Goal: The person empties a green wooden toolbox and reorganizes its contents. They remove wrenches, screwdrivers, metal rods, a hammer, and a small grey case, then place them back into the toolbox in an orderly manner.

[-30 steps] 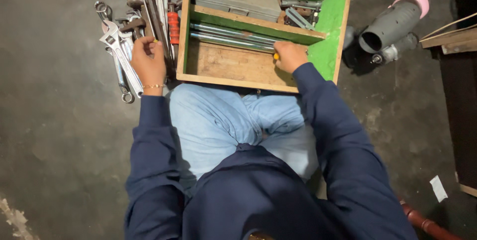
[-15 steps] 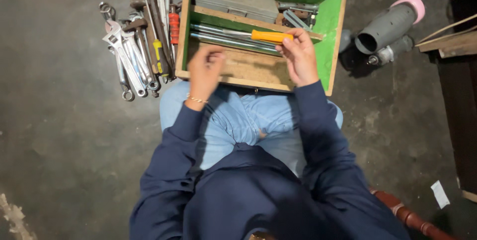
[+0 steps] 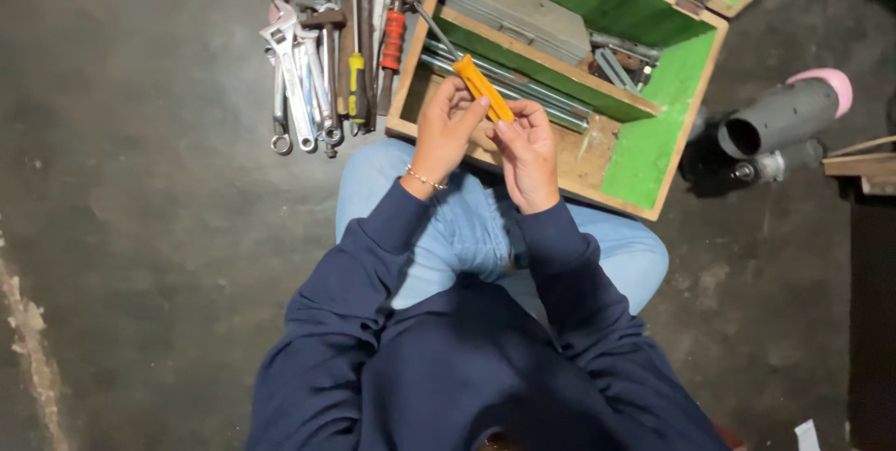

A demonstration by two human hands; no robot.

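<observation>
Now we hold the orange-handled screwdriver [image 3: 483,87] between left hand [image 3: 443,129] and right hand [image 3: 527,152], fingers pinching it above the wooden toolbox [image 3: 551,185]; loosely pinched, it could slip and drop inside.

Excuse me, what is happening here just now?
A person in a dark blue sweater sits on the floor and holds an orange-handled tool with both hands: the left hand and the right hand grip it above an open wooden toolbox with a green lining. Long metal rods lie inside the box. A row of wrenches and screwdrivers lies on the floor left of it, and a grey pipe lies on the right.
</observation>
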